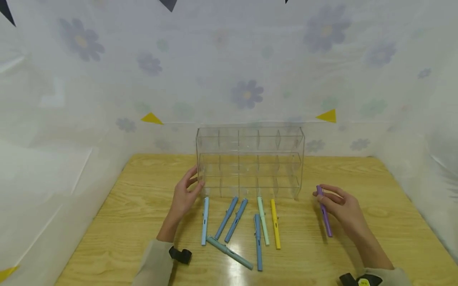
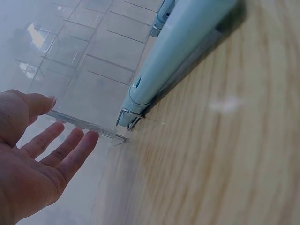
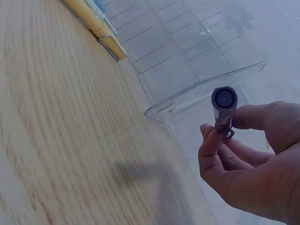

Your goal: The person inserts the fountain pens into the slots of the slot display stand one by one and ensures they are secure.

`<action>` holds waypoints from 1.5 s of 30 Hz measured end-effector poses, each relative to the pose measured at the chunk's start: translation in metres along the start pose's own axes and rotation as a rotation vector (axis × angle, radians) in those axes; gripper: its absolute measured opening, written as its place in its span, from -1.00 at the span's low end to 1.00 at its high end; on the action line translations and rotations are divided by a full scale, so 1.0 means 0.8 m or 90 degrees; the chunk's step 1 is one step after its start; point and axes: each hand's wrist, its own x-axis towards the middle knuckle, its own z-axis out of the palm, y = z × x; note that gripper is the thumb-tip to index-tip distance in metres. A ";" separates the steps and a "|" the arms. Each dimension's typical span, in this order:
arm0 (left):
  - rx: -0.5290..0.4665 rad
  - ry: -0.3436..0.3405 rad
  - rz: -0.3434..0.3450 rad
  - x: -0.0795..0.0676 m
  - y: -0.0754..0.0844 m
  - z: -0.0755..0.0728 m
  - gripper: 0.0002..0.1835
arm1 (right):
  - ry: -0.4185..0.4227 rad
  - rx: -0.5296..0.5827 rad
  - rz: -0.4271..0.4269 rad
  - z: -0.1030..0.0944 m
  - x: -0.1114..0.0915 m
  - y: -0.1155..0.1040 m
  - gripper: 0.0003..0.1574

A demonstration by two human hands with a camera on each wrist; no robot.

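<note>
Purple pen [image 1: 326, 219] held to the right of the clear rack [image 1: 250, 152]

The right hand [image 1: 345, 206] pinches the pen between thumb and fingers, above the table [image 1: 297, 262]; in the right wrist view it points end-on, hiding most of its length. The left hand [image 1: 184, 197] grips the rack's left side, its fingers partly hidden in the head view. The rack's see-through walls are hard to tell apart. Before it lie a light blue pen [image 1: 205, 222], three blue pens [image 1: 258, 243], a mint pen [image 1: 263, 221], a yellow pen [image 1: 275, 224] and a grey-green pen [image 1: 230, 253]. The right wrist view cuts off the yellow one.
</note>
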 end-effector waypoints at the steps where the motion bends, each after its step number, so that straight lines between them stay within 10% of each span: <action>1: -0.002 -0.001 -0.005 0.000 0.000 0.000 -0.41 | -0.006 0.018 -0.001 0.000 0.000 -0.001 -0.36; 20: 0.002 -0.010 0.005 -0.001 0.000 0.002 -0.42 | -0.042 0.152 -0.067 0.019 0.001 -0.040 -0.46; 45: 0.005 -0.010 -0.025 -0.003 -0.001 -0.003 -0.42 | 0.059 0.109 -0.189 0.085 0.056 -0.092 -0.46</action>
